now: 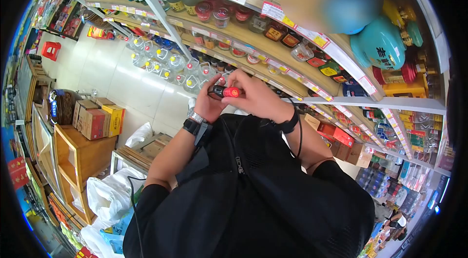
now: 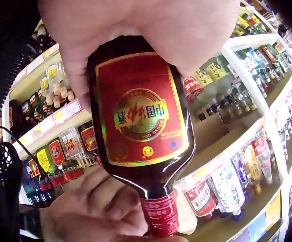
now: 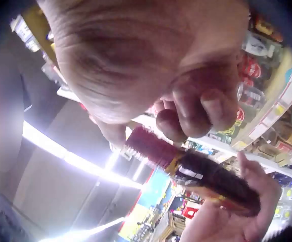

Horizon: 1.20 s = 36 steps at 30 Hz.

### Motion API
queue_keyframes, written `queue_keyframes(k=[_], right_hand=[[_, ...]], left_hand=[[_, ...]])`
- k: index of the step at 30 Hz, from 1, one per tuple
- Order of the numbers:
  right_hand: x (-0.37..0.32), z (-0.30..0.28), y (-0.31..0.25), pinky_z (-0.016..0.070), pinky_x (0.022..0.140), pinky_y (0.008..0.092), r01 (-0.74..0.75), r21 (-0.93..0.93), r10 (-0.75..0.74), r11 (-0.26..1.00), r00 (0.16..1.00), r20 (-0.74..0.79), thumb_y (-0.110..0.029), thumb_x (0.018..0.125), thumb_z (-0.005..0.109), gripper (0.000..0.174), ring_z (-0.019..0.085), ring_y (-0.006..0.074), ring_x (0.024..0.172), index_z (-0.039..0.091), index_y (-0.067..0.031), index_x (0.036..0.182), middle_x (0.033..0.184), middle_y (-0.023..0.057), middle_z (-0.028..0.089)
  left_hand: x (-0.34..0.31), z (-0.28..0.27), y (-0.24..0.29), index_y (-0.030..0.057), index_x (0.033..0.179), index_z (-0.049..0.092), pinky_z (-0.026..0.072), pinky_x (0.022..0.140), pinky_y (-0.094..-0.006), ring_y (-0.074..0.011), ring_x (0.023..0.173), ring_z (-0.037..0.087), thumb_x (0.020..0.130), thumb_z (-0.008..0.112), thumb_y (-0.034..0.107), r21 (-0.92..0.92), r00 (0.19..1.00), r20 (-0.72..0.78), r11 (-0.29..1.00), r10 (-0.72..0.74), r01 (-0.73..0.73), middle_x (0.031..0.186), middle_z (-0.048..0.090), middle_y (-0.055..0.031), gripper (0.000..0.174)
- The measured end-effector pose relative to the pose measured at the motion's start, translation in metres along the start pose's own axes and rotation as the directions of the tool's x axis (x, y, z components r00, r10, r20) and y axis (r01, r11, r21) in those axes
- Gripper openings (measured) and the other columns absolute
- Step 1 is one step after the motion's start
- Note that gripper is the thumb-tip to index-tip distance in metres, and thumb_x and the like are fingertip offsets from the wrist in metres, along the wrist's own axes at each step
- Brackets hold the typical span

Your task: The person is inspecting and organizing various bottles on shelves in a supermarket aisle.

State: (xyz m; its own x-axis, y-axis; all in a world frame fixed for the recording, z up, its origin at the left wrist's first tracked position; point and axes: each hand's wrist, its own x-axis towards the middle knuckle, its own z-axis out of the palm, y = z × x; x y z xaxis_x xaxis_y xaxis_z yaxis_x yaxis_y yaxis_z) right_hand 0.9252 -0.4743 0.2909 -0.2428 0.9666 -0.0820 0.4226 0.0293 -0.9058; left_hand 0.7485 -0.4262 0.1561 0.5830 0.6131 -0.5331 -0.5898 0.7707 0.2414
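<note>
Left hand [image 1: 207,101]: was wrapped round the bottle [image 2: 141,108], likely for steadiness.
Right hand [image 1: 256,94]: was pinched on its red cap [image 3: 148,146], likely for purchase.
Bottle: was held between both, near shelves [image 1: 156,9].

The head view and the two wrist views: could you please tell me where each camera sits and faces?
Head: worn on the head, facing forward and down at the bottle; left hand, right hand, both arms and torso show.
Left wrist: on that wrist, facing the bottle's red label, shelves behind; the left hand fills the top, right-hand fingers below.
Right wrist: on that wrist, looking past the right hand towards the bottle, ceiling lights behind; the left hand shows lower right.
Shared: both wrist views show the bottle and both hands.
</note>
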Motion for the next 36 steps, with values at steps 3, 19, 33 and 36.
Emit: queue_keyframes(k=[3,19,33,36], right_hand=[[0.033,-0.017,0.066,0.0476,0.066,0.0297,0.204,0.008,-0.181,0.979,0.887,-0.425,-0.025,0.095,0.067,0.024,0.060,0.0162,0.068,0.054,-0.0063,0.100,0.074,0.0100,0.063],[0.077,-0.102,0.148,0.0544,0.073,0.0503,-0.559,-0.540,-0.151,0.629,0.594,-0.790,-0.037,0.093,0.064,0.039,0.066,0.0426,0.082,0.061,-0.0023,0.110,0.093,0.0224,0.069],[0.033,0.022,0.002,0.0403,0.047,0.0248,-0.205,0.330,0.367,0.921,0.741,-0.562,-0.014,0.097,0.064,0.019,0.055,0.0088,0.055,0.049,-0.0031,0.103,0.069,0.0056,0.060],[0.043,0.037,0.011,0.0448,0.052,0.0262,-0.107,0.288,0.250,0.952,0.813,-0.525,-0.014,0.095,0.066,0.024,0.058,0.0090,0.062,0.047,-0.0024,0.103,0.073,0.0070,0.062]], left_hand=[[-0.003,-0.004,0.015,0.0155,0.131,0.058,0.0510,0.093,-0.0419,-0.0220,0.102,0.061,0.098,0.055,0.030,0.011,0.999,-0.025,0.999,-0.043,0.044,0.113,0.061,-0.0044,0.036],[-0.006,-0.004,0.057,0.0139,0.142,0.050,0.0481,0.101,-0.0441,-0.0251,0.120,0.059,0.104,0.047,0.037,0.106,0.995,0.074,0.993,-0.065,0.057,0.140,0.054,-0.0067,0.045],[0.001,0.004,0.070,0.0164,0.150,0.039,0.0488,0.101,-0.0423,-0.0209,0.120,0.059,0.106,0.041,0.047,0.259,0.973,0.165,0.959,-0.161,0.114,0.143,0.053,-0.0073,0.053],[0.001,0.008,0.070,0.0166,0.149,0.040,0.0497,0.099,-0.0403,-0.0205,0.121,0.058,0.106,0.039,0.047,0.247,0.970,0.197,0.965,-0.139,0.089,0.141,0.054,-0.0071,0.052]])
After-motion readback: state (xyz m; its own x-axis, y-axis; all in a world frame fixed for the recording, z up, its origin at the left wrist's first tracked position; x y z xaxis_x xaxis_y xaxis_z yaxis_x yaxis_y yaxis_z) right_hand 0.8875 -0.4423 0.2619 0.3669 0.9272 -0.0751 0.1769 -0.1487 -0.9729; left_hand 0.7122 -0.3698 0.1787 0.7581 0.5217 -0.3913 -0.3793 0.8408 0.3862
